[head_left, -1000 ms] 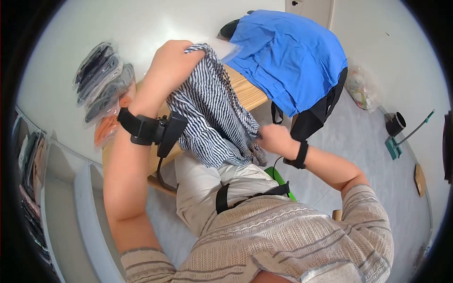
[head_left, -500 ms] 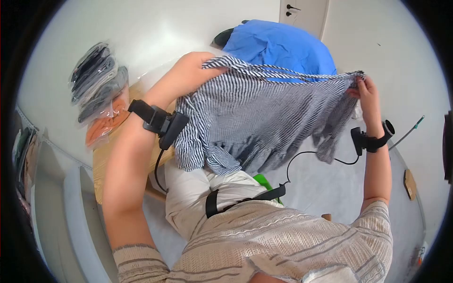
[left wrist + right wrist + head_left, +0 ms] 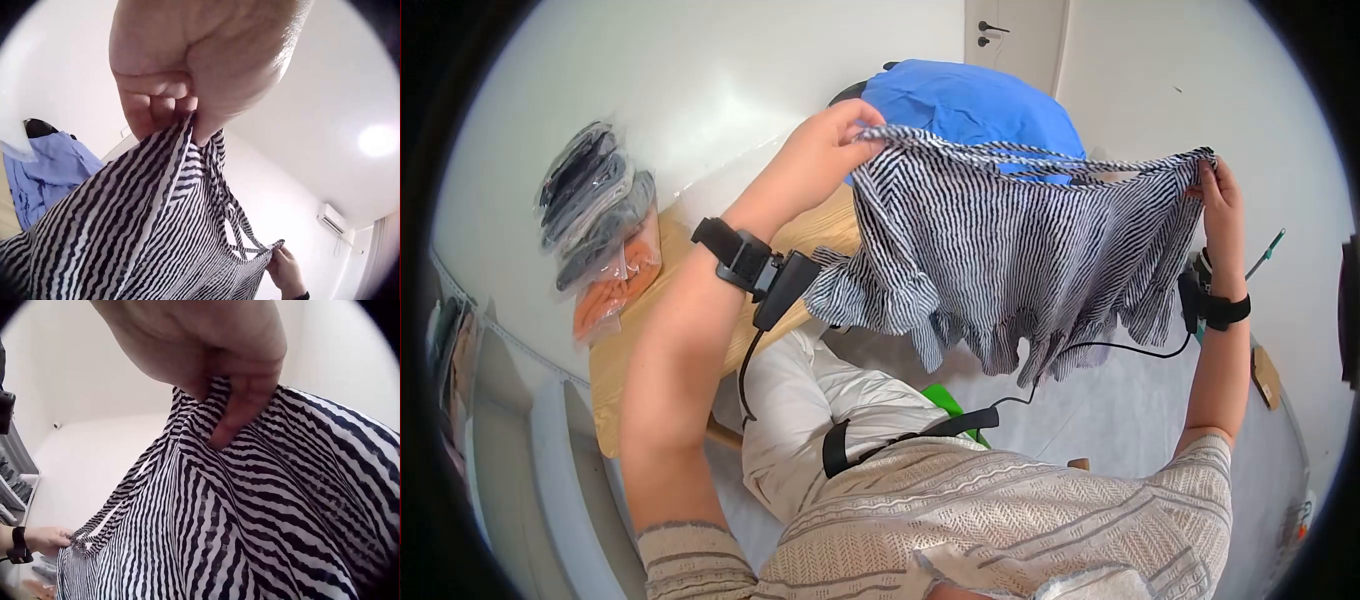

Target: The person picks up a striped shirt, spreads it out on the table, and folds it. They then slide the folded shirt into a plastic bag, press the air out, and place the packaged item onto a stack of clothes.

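Head cam: worn on head, faces fwd./down over torso (image 3: 980, 500) & tabletop (image 3: 640, 335), mid-dist. L wrist cam (image 3: 787, 290): v. close to left hand (image 3: 835, 145), faces past it twd. right hand (image 3: 1223, 205) & ceiling (image 3: 300, 81). R wrist cam (image 3: 1190, 303): v. close to right hand, faces twd. left hand. All 3 share striped garment (image 3: 1010, 240); head & L, blue cloth (image 3: 975, 105).

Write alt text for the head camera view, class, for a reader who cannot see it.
Two hands, left and right, stretch a black-and-white striped cloth garment with a ruffled hem between them, above a pale wooden table and grey floor. Blue fabric lies behind.
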Motion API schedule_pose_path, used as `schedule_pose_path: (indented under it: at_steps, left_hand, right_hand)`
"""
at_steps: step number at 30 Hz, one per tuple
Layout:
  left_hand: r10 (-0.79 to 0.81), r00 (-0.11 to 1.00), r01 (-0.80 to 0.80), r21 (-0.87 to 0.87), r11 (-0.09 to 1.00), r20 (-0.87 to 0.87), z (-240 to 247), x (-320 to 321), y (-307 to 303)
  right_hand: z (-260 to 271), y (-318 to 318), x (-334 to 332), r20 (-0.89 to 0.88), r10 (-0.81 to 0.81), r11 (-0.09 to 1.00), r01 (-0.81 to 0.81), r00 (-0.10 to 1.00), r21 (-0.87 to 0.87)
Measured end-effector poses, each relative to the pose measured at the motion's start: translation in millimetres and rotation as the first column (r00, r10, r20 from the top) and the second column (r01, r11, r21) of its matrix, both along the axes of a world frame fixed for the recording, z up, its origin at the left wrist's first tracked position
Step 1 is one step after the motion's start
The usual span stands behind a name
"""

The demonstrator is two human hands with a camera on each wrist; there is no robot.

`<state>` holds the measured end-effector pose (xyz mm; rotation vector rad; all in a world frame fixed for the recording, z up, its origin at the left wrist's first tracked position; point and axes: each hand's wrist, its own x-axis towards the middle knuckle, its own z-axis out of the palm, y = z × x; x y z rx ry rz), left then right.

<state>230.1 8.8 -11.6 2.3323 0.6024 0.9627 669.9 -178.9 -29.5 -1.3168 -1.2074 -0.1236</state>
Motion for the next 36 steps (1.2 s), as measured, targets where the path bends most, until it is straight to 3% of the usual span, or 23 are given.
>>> schedule_pose_path:
  at_steps: [1, 2, 4, 8, 11, 16, 18, 20, 22, 23, 24, 27, 28, 30, 32, 34, 36]
  left_hand:
    - [0.016, 0.998, -0.01, -0.122, 0.993, 0.054, 1, 1, -1]
    - [0.016, 0.999, -0.01, -0.122, 0.992, 0.05, 2, 2, -1]
    - [0.05, 0.995, -0.054, -0.047, 0.997, -0.081, 7, 1, -3]
    - [0.08, 0.996, -0.079, 0.017, 0.997, -0.046, 7, 11, -4]
    - [-0.054, 0.994, 0.064, 0.098, 0.993, -0.099, 15, 15, -14]
    - [-0.048, 0.985, 0.071, 0.141, 0.987, -0.164, 26, 25, -33]
    - [-0.051, 0.997, 0.062, -0.174, 0.983, 0.065, 28, 29, -41]
    - [0.012, 0.994, 0.016, -0.253, 0.967, 0.107, 30, 33, -44]
    - [-0.011, 0.887, 0.283, -0.525, 0.803, 0.462, 29, 37, -38]
    - [0.029, 0.869, 0.298, -0.57, 0.766, 0.494, 30, 39, -38]
    - [0.025, 0.869, 0.301, -0.568, 0.766, 0.494, 29, 39, -37]
    - [-0.119, 0.966, 0.225, -0.513, 0.828, 0.23, 23, 31, -22]
    - [-0.056, 0.996, 0.08, -0.495, 0.865, 0.063, 21, 30, -18]
    - [-0.133, 0.99, 0.138, -0.567, 0.812, 0.051, 13, 28, -14]
    - [-0.116, 0.989, 0.146, -0.588, 0.796, 0.09, 8, 30, -13]
    - [-0.093, 0.988, 0.149, -0.621, 0.769, 0.123, 5, 33, -11]
    - [-0.073, 0.966, 0.223, -0.647, 0.729, 0.25, 4, 33, -8]
  right_hand:
    - [1, -3, 2, -0.011, -0.014, 1.0, 0.014, 1.0, -0.003]
    - [1, -4, 4, -0.022, -0.026, 1.0, 0.026, 0.999, -0.007]
    - [-1, -8, 8, -0.033, -0.036, 0.999, 0.036, 0.999, 0.008]
    - [-5, -10, 24, -0.033, -0.075, 0.994, 0.077, 0.997, 0.083]
    - [4, -36, 36, 0.002, -0.157, 0.98, 0.156, 0.988, 0.124]
    - [6, -53, 43, -0.03, -0.21, 0.962, 0.212, 0.977, 0.173]
    - [6, -60, 44, -0.028, -0.217, 0.96, 0.218, 0.976, 0.176]
    - [6, -61, 31, 0.043, -0.226, 0.953, 0.211, 0.973, 0.218]
    - [3, -56, 20, 0.033, -0.222, 0.943, 0.206, 0.974, 0.26]
    - [2, -55, 18, 0.028, -0.218, 0.933, 0.199, 0.976, 0.3]
    - [1, -56, 23, 0.029, -0.221, 0.932, 0.202, 0.975, 0.302]
    - [-3, -44, 28, 0.043, -0.242, 0.966, 0.237, 0.969, 0.102]
    - [-7, -35, 27, 0.039, -0.242, 0.966, 0.238, 0.969, 0.1]
    - [-17, -19, 26, -0.047, -0.094, 0.992, 0.098, 0.994, 0.085]
    - [-14, -19, 17, -0.007, -0.151, 0.986, 0.151, 0.988, 0.068]
    - [-12, -19, 18, -0.038, -0.151, 0.982, 0.146, 0.988, -0.117]
    - [-13, -16, 15, -0.068, -0.108, 0.987, 0.099, 0.992, -0.124]
